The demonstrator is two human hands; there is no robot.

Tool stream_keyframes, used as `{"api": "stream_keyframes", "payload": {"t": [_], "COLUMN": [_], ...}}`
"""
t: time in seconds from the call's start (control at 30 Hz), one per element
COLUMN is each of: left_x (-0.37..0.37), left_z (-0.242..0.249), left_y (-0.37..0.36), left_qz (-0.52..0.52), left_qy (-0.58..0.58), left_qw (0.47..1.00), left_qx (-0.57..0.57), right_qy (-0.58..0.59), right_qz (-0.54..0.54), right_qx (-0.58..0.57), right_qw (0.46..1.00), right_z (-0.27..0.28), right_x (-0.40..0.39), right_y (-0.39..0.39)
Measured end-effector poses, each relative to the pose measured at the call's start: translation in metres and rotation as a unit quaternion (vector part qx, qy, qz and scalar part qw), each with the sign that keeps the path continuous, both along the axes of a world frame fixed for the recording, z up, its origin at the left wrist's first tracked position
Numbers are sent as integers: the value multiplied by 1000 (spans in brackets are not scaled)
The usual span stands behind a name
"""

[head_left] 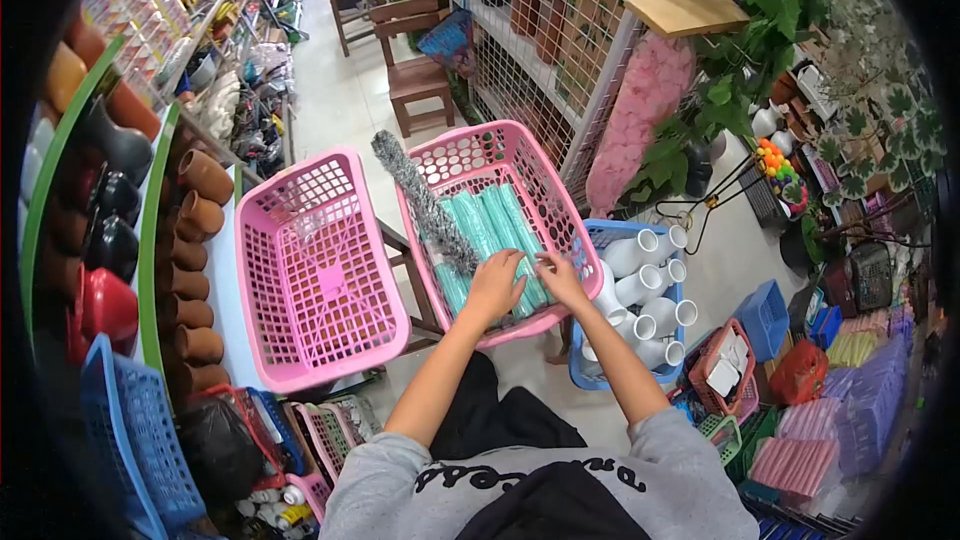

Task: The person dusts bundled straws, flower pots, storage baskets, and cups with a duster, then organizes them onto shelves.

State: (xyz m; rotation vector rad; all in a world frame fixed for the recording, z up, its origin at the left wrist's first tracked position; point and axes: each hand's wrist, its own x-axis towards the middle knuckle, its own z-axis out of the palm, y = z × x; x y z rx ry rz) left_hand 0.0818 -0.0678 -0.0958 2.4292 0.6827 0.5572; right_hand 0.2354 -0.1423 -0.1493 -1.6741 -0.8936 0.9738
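Observation:
A pink plastic basket (580, 240) in front of me holds several teal packets (500, 215) in clear plastic, lying side by side. A long grey-and-black speckled bundle (425, 200) leans across the basket's left side, its far end past the rim. My left hand (496, 285) rests on the near ends of the packets, beside the bundle's lower end, with its fingers stretched out. My right hand (562, 278) is at the basket's near right corner, its fingers apart and slightly bent over the packets. Neither hand visibly lifts anything.
Another pink basket (320, 280) stands to the left with nothing in it. A blue basket (590, 380) of white vases (640, 285) is at the right. Terracotta pots (205, 180) line the left shelf. A wooden chair (418, 75) stands ahead, near a wire-mesh rack (545, 20).

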Motion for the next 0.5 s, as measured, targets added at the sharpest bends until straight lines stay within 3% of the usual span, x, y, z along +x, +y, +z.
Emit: {"api": "stream_keyframes", "payload": {"t": [0.07, 0.1, 0.17, 0.2, 0.33, 0.5], "left_x": [12, 17, 23, 26, 29, 27], "left_z": [-19, -24, -31, -32, -33, -30], "left_y": [16, 22, 29, 31, 33, 33], "left_qz": [-6, -8, -12, -16, -25, -18], "left_qy": [12, 20, 31, 31, 36, 8], "left_qw": [1000, 999, 999, 999, 998, 994], "left_qx": [9, 26, 10, 0, -50, -109], "right_qy": [-212, -208, -327, -299, -260, -218], "right_qz": [-14, -16, 11, 36, 6, 52], "right_qx": [-44, -50, -76, -140, -139, -248], "right_qw": [976, 977, 942, 943, 956, 943], "right_z": [-23, -34, -50, -53, -71, -77], "right_x": [12, 17, 22, 25, 26, 42], "right_y": [19, 26, 35, 39, 47, 51]}}
